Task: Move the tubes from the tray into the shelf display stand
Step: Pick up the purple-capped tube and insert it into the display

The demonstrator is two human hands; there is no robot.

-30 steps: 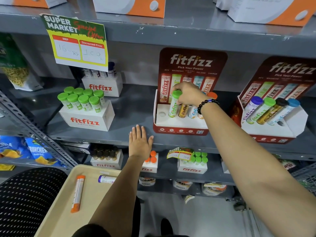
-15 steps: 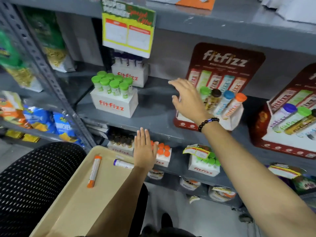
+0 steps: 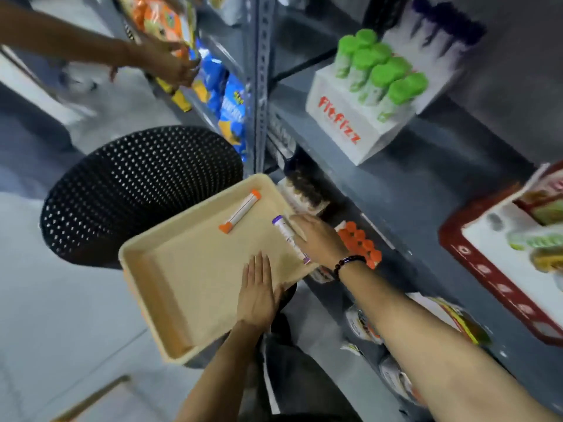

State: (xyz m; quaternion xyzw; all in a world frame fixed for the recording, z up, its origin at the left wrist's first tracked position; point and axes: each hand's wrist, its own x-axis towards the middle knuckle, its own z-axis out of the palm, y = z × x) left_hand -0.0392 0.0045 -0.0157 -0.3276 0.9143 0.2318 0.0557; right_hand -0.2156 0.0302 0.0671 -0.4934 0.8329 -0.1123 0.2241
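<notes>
A beige tray (image 3: 170, 287) rests on a black perforated stool (image 3: 131, 190). Two tubes lie in it: an orange-capped tube (image 3: 240, 212) near the far side and a purple-capped tube (image 3: 288, 236) by the right rim. My right hand (image 3: 316, 239) lies over the purple-capped tube, fingers stretched along it and touching it; a closed grip does not show. My left hand (image 3: 258, 292) lies flat and open on the tray's near right part. The red shelf display stand (image 3: 487, 278) sits at the far right on the grey shelf, partly cut off and blurred.
A white Fitfizz box with green-capped tubes (image 3: 371, 95) stands on the shelf. Orange-capped tubes (image 3: 359, 242) sit on the lower shelf beside my right wrist. Another person's hand (image 3: 164, 60) reaches at snack bags (image 3: 219, 92) at the upper left. A grey upright post (image 3: 259, 86) divides the shelves.
My right hand left the display stand and came down to the purple-capped tube in the tray. My left hand dropped from the shelf edge onto the tray. The view swung down and left.
</notes>
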